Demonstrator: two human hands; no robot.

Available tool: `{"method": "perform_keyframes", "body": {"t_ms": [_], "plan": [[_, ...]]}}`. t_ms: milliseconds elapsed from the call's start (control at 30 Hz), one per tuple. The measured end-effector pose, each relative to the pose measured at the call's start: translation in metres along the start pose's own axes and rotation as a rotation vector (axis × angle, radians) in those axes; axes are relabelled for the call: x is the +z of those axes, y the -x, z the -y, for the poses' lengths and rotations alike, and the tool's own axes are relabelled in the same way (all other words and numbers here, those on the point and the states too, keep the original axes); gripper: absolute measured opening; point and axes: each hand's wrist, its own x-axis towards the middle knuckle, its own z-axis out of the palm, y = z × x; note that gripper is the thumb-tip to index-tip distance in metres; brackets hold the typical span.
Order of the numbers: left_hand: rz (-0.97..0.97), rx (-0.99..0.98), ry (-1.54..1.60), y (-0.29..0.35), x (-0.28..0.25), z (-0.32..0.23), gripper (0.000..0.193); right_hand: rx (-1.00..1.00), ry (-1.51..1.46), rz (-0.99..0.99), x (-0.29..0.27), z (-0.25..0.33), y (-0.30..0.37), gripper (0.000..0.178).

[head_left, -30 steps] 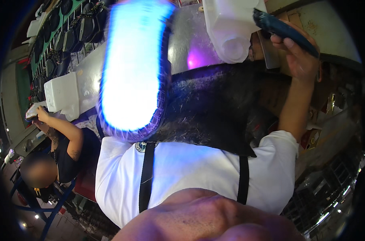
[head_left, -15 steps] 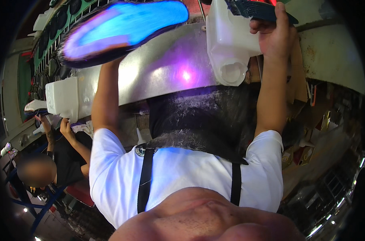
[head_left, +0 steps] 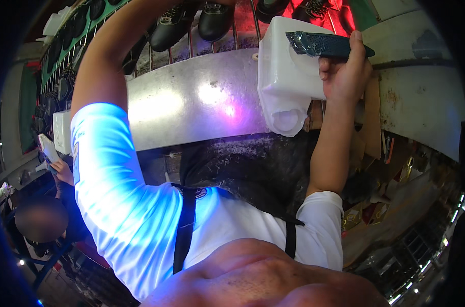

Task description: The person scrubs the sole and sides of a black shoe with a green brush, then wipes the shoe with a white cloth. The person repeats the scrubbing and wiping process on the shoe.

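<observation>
Evidently the brush [head_left: 314, 45] is a light, stiff-bodied tool: slim, dark teal, rough along its flank, with a ragged, glossy coat at its left end. It lies nearly level in front of the white jug [head_left: 281, 66]; whether the two touch, I cannot tell. The right hand [head_left: 345, 71] grasps it near its right end, one digit crossing over it and other fingertips curled below. That end looks the best place to hold, since the coated end would probably be tacky or slippery and smear the fingers. A light grip should do; the brush hardly seems fragile, though its weight toward the left could make it tip if held loosely.

The jug looks like thin, light plastic, likely to flex if squeezed; its thick wall edges would give a surer hold than the round mouth facing the wearer. It stands at the metal desk [head_left: 166, 110]. Beyond hang or stand black shoes [head_left: 214, 25] among metal rods, some under red light. The left forearm [head_left: 102, 66] reaches up out of view, so I cannot tell what its hand does. At far left, a co-worker's hand [head_left: 62, 172] is at a pale shoe [head_left: 49, 148].
</observation>
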Motion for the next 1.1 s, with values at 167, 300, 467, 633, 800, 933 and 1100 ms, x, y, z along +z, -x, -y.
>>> {"method": "perform_keyframes", "body": {"t_ms": [167,300,467,633,800,933,1100], "plan": [[0.121,-0.132,-0.045,0.006,0.019,-0.019,0.042,0.060,0.059,-0.037,0.006,-0.003,-0.005,0.048],[-0.009,-0.536,0.121,-0.014,-0.032,-0.072,0.059,0.066,0.080,-0.083,-0.005,-0.003,-0.002,0.052],[-0.250,-1.176,0.408,0.026,-0.146,-0.109,0.050,0.033,0.101,-0.124,0.003,0.003,0.000,0.050],[-0.064,-1.686,-0.047,0.236,-0.061,-0.094,0.067,-0.007,0.103,-0.112,0.013,0.003,0.002,0.048],[0.631,-1.880,0.384,0.282,-0.022,-0.132,0.081,-0.042,0.096,-0.126,0.005,0.003,-0.001,0.047],[0.739,-1.888,0.407,0.278,-0.041,-0.153,0.094,-0.027,0.098,-0.145,0.007,0.001,0.001,0.047],[0.572,-2.108,0.406,0.243,-0.126,-0.177,0.109,-0.036,0.070,-0.089,0.004,-0.001,-0.003,0.047]]}}
